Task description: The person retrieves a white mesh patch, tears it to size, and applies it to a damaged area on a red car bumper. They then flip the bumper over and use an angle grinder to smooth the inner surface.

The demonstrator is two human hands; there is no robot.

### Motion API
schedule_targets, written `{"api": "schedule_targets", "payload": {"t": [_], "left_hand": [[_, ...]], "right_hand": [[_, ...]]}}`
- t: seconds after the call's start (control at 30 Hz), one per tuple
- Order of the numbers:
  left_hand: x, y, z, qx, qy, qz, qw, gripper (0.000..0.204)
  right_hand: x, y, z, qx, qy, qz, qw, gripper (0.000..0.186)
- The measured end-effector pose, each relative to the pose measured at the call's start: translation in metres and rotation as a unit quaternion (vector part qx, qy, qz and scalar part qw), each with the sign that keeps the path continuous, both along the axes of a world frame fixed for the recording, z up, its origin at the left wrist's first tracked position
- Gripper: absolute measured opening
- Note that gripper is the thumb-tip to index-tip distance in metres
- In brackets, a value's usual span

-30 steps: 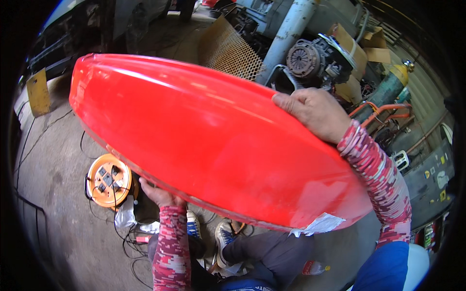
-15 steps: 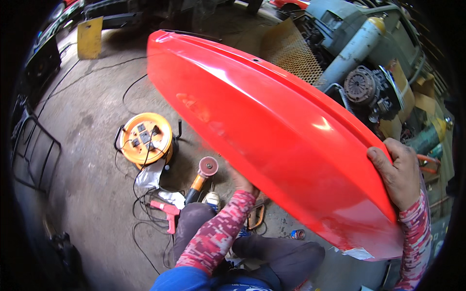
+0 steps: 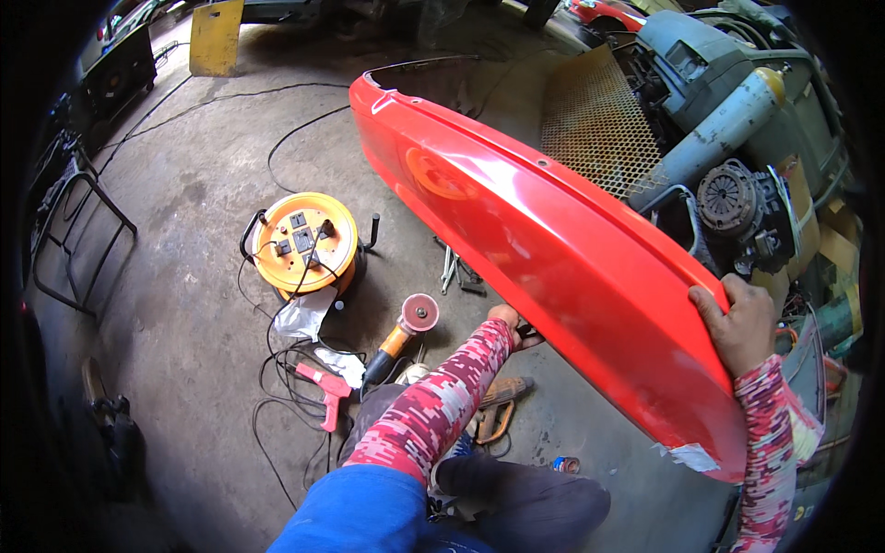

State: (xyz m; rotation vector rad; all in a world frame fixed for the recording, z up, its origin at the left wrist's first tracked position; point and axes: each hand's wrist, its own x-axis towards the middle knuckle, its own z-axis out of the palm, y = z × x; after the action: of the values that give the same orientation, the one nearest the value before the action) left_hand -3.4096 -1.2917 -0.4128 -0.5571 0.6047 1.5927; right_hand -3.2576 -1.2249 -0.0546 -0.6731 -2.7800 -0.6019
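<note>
A long glossy red body panel (image 3: 544, 276) is held tilted, its far end raised, with torn silver tape (image 3: 691, 456) near the close end's lower edge. My right hand (image 3: 737, 323) grips its upper edge at the near right end, thumb on the red face. My left hand (image 3: 510, 324) is at the lower edge near the middle, holding it from beneath, fingers partly hidden. Below it on the floor lie an angle grinder (image 3: 396, 339), a pink gun-shaped tool (image 3: 327, 392), an orange cable reel (image 3: 300, 230) and small metal tools (image 3: 452, 267).
At right are a rusty mesh sheet (image 3: 590, 115), gas cylinder (image 3: 728, 120), engine clutch assembly (image 3: 733, 198) and cardboard. At left are a black metal frame (image 3: 83, 235) and cables across concrete. A yellow plate (image 3: 217, 41) stands behind. A small can (image 3: 566, 465) is by my leg.
The panel has swung rightward and steeper, uncovering the floor tools and reel. My left hand has moved right along with it, my right hand lower and rightward. The view has shifted too.
</note>
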Motion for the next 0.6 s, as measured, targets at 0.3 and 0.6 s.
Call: {"api": "schedule_targets", "payload": {"t": [0.3, 0.6], "left_hand": [[-0.007, -0.014, 0.012, 0.013, 0.018, 0.048, 0.999, 0.078], [-0.052, 0.044, -0.079, -0.031, 0.087, 0.028, 0.995, 0.076]], "right_hand": [[-0.002, 0.071, -0.065, -0.024, -0.018, 0.008, 1.0, 0.054], [0.0, 0.096, -0.155, -0.087, -0.006, 0.004, 0.996, 0.051]]}}
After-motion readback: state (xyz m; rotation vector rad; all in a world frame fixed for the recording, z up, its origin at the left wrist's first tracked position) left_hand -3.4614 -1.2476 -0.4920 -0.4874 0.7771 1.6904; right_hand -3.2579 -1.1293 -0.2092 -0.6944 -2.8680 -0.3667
